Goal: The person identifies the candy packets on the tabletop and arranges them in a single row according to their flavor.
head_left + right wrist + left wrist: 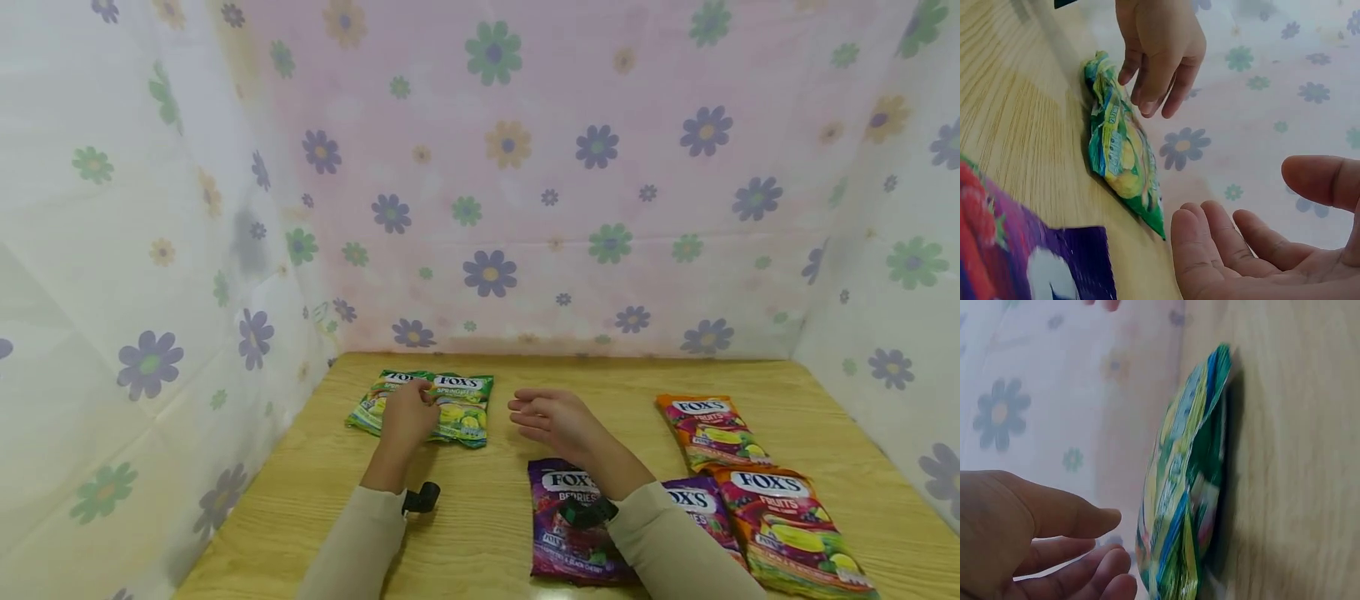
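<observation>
Two green candy bags lie side by side at the table's back left: the left bag [370,410] and the right bag [467,398], each printed FOX'S. My left hand [408,414] is over them, fingers loosely bent; in the left wrist view, a gap separates its thumb [1094,519] from the nearest green bag [1175,469]. Nothing is in that hand. Right of the green bags, my right hand [564,421] hovers empty with extended fingers, palm turned inward. Below it lies a purple berries candy bag [551,529], partly hidden by my wrist and sleeve.
A second purple bag [705,508] sits partly under my right forearm. Two orange-red fruits candy bags, a rear one [708,429] and a front one [795,527], lie on the right of the wooden table [465,533]. Flowered cloth [540,275] encloses the back and sides.
</observation>
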Demonstrator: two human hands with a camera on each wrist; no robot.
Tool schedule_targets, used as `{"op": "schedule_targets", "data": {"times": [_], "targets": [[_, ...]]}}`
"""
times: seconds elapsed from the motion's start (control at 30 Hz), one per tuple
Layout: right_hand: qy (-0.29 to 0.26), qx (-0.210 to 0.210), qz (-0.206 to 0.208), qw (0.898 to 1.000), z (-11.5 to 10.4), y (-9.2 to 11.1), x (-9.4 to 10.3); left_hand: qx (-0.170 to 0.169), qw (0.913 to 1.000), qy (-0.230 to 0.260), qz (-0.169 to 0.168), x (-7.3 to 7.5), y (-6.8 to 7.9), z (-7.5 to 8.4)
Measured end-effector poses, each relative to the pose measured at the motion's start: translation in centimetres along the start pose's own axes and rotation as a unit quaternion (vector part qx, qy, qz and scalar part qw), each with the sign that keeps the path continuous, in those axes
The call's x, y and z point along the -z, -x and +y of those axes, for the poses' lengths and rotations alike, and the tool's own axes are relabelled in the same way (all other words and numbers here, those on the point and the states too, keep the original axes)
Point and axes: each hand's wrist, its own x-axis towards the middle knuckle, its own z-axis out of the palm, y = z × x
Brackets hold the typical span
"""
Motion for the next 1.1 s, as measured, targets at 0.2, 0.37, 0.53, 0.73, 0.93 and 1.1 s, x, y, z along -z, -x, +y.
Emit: {"op": "schedule_targets", "data": {"times": [0.2,0.37,0.53,0.73,0.93,1.1], "targets": [[0.092,0.013,0.014,0.996,-0.7,2.8,1.5,-0.025,0.9977,0.017,-0.061,-1.0,1.4,1.5],[0.209,0.012,0.021,0.978,-1.4,5.3,3.0,-0.058,0.9898,0.036,-0.125,-1.7,2.8,2.8],[0.311,0.013,0.037,0.949,-1.8,7.4,4.3,-0.067,0.9749,0.08,-0.197,-2.0,4.5,4.3],[0.358,-0.001,0.061,0.932,-2.2,8.8,5.4,-0.079,0.9656,0.09,-0.231,-2.7,5.8,5.4],[0.339,-0.039,0.067,0.938,-2.8,9.7,6.8,-0.08,0.9486,0.133,-0.275,-3.4,6.3,5.9],[0.349,-0.068,0.059,0.933,-3.0,10.3,7.9,-0.065,0.9318,0.169,-0.315,-3.9,6.5,6.1]]}}
